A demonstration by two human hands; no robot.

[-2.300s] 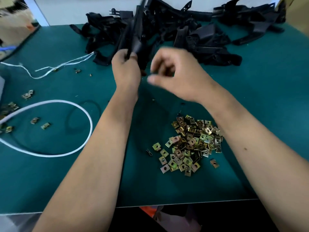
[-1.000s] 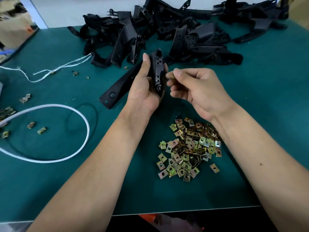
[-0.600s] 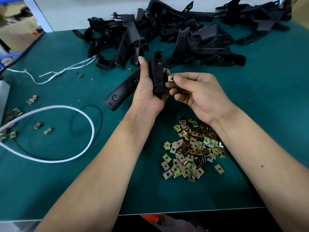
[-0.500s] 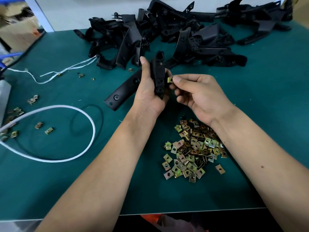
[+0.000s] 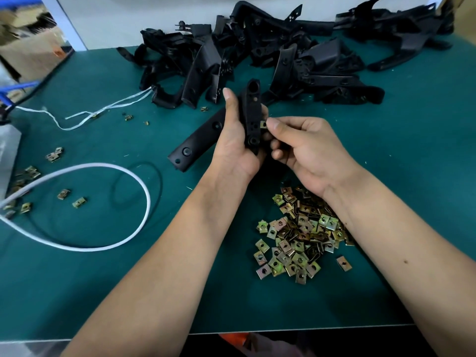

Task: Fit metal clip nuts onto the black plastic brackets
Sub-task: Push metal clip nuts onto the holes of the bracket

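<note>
My left hand [image 5: 235, 140] grips a black plastic bracket [image 5: 252, 114] upright above the green table, with its long arm [image 5: 195, 143] slanting down to the left. My right hand [image 5: 306, 150] pinches a brass-coloured clip nut [image 5: 263, 124] between thumb and forefinger, right against the bracket's right edge. A heap of loose clip nuts [image 5: 298, 235] lies on the table under my right wrist.
Several more black brackets [image 5: 283, 60] are piled across the back of the green table [image 5: 412, 176]. A white cable loop [image 5: 123, 228] and white strings [image 5: 103, 109] lie at left, with stray clip nuts [image 5: 64, 194] around them. The table's front edge [image 5: 283, 331] is near me.
My left hand brought a bracket from the pile down toward me. My right hand carried a clip nut to the bracket's right edge, where it now touches.
</note>
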